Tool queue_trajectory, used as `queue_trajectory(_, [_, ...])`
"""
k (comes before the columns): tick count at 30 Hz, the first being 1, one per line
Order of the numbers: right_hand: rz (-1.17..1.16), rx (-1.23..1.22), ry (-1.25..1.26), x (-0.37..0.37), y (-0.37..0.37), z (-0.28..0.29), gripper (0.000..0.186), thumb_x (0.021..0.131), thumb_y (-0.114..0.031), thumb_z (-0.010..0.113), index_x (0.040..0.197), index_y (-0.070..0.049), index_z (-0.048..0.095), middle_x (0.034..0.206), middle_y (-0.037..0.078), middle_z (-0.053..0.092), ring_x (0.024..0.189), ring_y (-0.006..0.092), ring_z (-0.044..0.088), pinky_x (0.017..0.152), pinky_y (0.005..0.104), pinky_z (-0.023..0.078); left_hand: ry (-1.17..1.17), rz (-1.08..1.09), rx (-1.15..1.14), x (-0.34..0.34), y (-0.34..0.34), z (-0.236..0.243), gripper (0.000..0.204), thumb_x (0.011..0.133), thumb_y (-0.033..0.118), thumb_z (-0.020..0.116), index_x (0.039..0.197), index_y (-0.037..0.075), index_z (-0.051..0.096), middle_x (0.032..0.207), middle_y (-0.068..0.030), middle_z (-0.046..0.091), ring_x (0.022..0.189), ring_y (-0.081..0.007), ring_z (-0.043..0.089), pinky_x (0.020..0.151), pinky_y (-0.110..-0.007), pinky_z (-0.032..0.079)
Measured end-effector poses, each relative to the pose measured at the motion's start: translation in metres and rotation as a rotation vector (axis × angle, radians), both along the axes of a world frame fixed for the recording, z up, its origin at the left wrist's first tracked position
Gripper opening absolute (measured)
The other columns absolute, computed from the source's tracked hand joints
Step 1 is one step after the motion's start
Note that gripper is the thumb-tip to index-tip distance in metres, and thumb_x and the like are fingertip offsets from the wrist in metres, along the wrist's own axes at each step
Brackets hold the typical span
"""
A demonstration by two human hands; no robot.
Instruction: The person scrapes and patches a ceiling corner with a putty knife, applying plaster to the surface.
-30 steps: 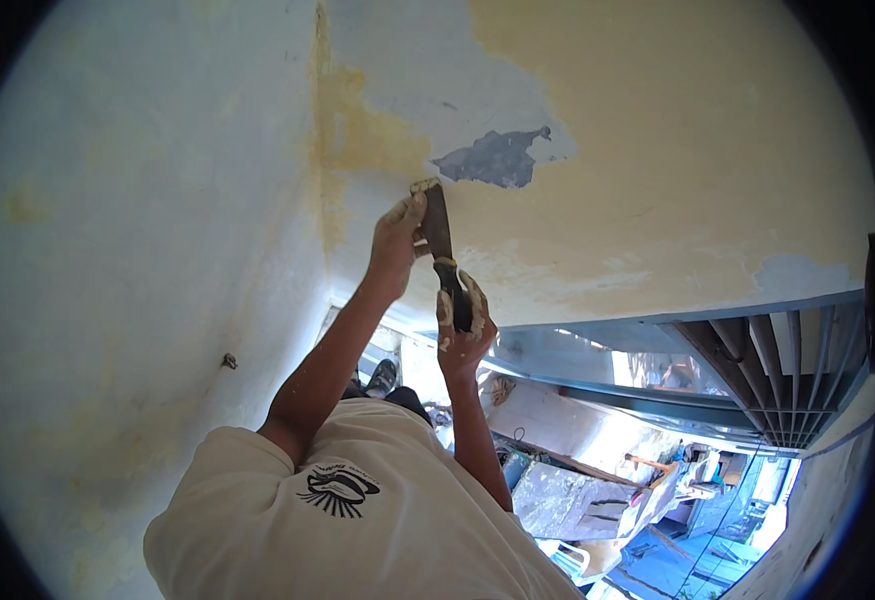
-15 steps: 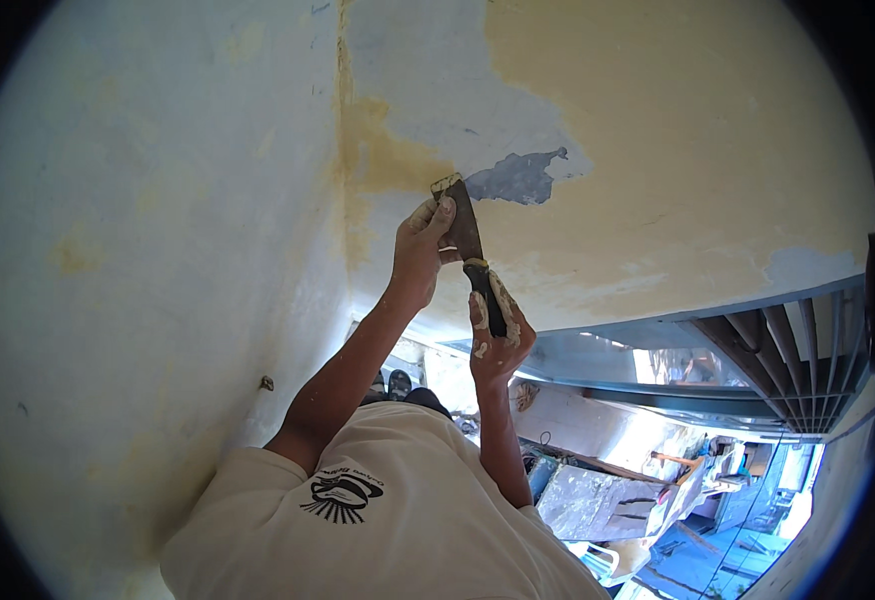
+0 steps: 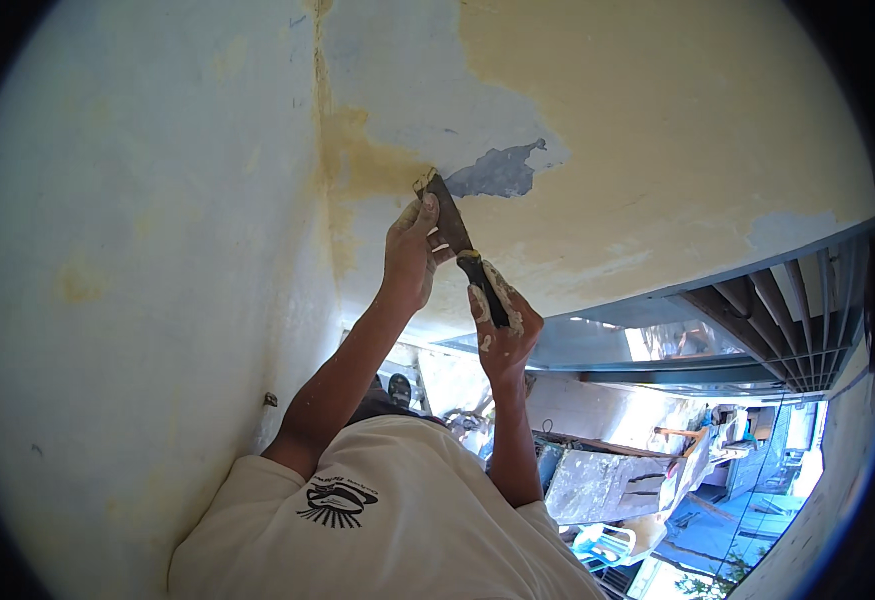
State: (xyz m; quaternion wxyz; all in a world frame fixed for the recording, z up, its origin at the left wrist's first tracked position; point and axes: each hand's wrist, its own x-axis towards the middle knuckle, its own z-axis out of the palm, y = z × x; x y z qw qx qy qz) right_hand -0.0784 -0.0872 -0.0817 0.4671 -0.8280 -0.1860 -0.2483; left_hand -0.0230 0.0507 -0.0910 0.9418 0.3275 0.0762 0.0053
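A putty knife (image 3: 452, 215) with a dark blade and black handle is held up in front of the wall, slanting up to the left. My right hand (image 3: 508, 335), smeared with whitish paste, is closed around its handle. My left hand (image 3: 410, 255) is closed at the blade, the thumb lying along it near the tip and some fingers hidden behind. Pale paste shows at the blade's upper end. Just right of the tip, a bare grey patch (image 3: 498, 174) with a ragged edge marks the wall. Whether the blade touches the wall, I cannot tell.
A yellow and whitish wall (image 3: 658, 130) meets a pale wall (image 3: 158, 200) at a corner on the left. Brown bars (image 3: 768, 325) and a window ledge run along the right. Far below lie a grey board (image 3: 598, 485) and a light chair (image 3: 606, 545).
The blade has turned more edge-on, with both hands still on the knife. The view has shifted slightly, so the wall patch and hands appear a little further left.
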Motion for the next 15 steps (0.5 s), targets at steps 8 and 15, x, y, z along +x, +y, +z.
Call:
queue_trajectory(8, [0.013, 0.129, -0.05, -0.006, -0.003, -0.001, 0.02, 0.073, -0.004, 0.065, 0.09, 0.006, 0.062, 0.073, 0.016, 0.062, 0.06, 0.0255, 0.062, 0.055, 0.0312, 0.047, 0.021, -0.101, 0.017, -0.005, 0.002, 0.001, 0.025, 0.091, 0.036, 0.051, 0.099, 0.012, 0.052, 0.087, 0.0006, 0.058, 0.078, -0.0116, 0.059, 0.071, -0.03, 0.05])
queue_trajectory(15, [0.001, 0.115, -0.005, -0.005, 0.006, 0.012, 0.018, 0.076, -0.004, 0.066, 0.09, 0.005, 0.063, 0.07, 0.015, 0.062, 0.056, 0.0212, 0.06, 0.053, 0.0295, 0.046, -0.086, -0.059, -0.028, -0.003, 0.005, 0.008, 0.027, 0.091, 0.037, 0.051, 0.101, 0.012, 0.053, 0.085, 0.0005, 0.057, 0.077, -0.0121, 0.058, 0.071, -0.03, 0.049])
